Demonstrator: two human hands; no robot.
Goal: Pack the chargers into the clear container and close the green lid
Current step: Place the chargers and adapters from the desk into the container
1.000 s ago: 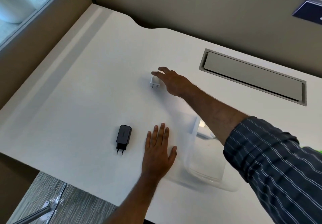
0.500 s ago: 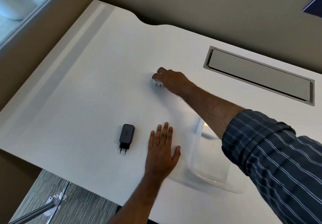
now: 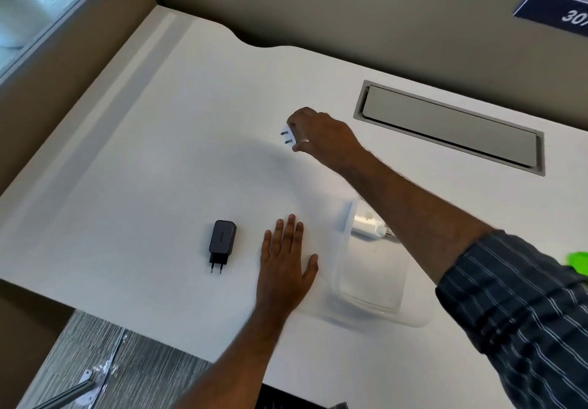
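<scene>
Your right hand [image 3: 321,132] is closed around the white charger [image 3: 290,133] at the far middle of the counter [image 3: 143,154], fingers over its body and its two prongs sticking out to your left; whether it is lifted clear of the surface or just resting there, you cannot tell from this view. Your left hand [image 3: 286,262] lies flat and open, palm down, holding nothing, just beside the near-left wall of the container [image 3: 372,284]. The container is open, and another white charger [image 3: 369,227] already lies at its far end, partly hidden under your right forearm. The black charger [image 3: 221,243] rests on the counter to the left of your left hand, prongs toward you, untouched. Only a sliver of the green lid [image 3: 577,262] shows at the right edge. The grip on the white charger looks like a fingertip pinch on smooth plastic, so it could slip as you swing it back. Your forearm crosses right above the container, so a low return path could clip its rim and shove it, since the flat left hand is beside it rather than holding it. Drop the charger from height and it may land on the one inside.
</scene>
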